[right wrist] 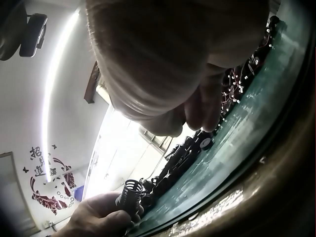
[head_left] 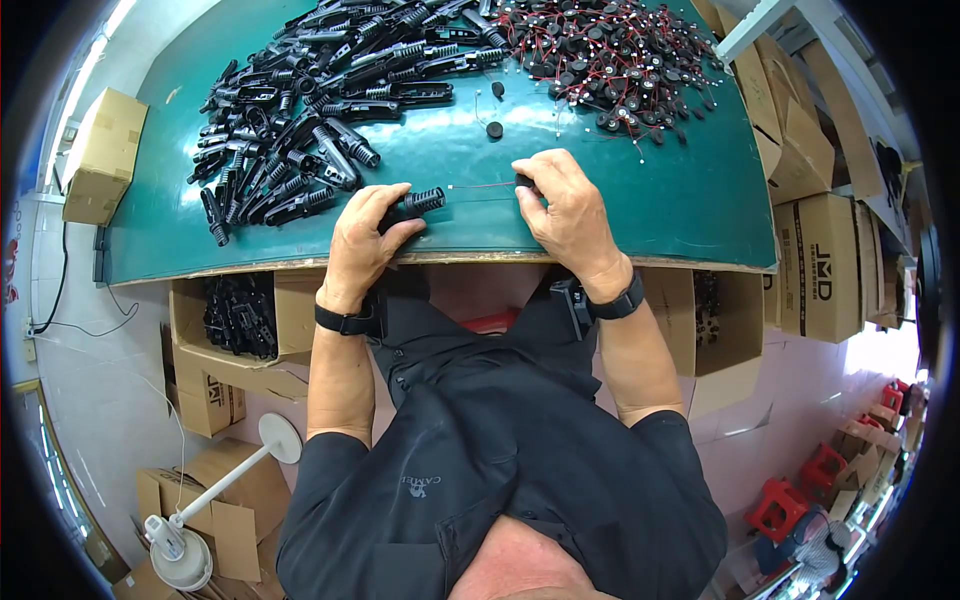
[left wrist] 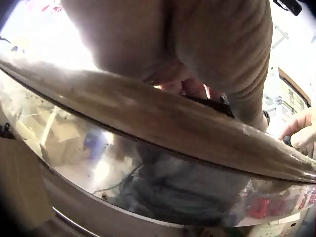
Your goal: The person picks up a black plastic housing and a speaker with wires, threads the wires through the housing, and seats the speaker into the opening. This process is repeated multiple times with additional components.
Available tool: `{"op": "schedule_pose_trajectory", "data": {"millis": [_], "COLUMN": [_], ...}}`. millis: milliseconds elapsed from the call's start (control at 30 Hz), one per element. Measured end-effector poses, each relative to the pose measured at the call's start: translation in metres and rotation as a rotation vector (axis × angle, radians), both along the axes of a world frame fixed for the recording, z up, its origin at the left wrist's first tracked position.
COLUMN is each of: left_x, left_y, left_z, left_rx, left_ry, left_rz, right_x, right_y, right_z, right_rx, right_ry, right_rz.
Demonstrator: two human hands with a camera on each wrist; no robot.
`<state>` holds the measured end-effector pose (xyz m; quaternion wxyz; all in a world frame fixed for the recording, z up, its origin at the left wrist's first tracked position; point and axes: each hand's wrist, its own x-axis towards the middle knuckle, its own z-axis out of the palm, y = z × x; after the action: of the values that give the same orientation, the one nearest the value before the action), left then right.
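Observation:
My left hand [head_left: 362, 240] grips a black plastic housing [head_left: 427, 200] near the front edge of the green table. The housing's ribbed, cage-like end [right wrist: 131, 195] sticks out past the thumb and faces my right hand. Between thumb and fingers, my right hand [head_left: 572, 215] pinches a small round black disc [head_left: 523, 181], mostly covered by the fingertips. From it a thin red wire [head_left: 485, 186] runs left, its small white plug close to the housing's ribbed end. In the left wrist view the hand hides most of the housing.
A heap of similar black housings [head_left: 330, 110] covers the table's back left. Many wired black discs [head_left: 620, 60] lie piled at the back right, and a loose disc [head_left: 494, 130] sits between the heaps. Below the table edge [head_left: 480, 257] stand open cartons [head_left: 290, 315].

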<state>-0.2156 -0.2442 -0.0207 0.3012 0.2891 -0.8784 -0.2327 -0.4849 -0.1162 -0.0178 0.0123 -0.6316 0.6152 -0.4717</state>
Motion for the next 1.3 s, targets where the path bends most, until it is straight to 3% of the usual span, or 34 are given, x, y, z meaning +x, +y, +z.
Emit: {"op": "schedule_pose_trajectory", "data": {"millis": [967, 1300], "left_x": [-0.001, 0.003], "left_y": [-0.002, -0.003], "left_z": [-0.004, -0.006], "left_rx": [-0.017, -0.042], "left_ry": [-0.025, -0.006], "left_rz": [-0.032, -0.03], "right_x": [0.035, 0.046], "right_y": [-0.021, -0.031], "right_z": [-0.003, -0.024], "right_rx": [-0.015, 0.092], "right_ry": [0.01, -0.315], "right_rz": [0.135, 0.238]}}
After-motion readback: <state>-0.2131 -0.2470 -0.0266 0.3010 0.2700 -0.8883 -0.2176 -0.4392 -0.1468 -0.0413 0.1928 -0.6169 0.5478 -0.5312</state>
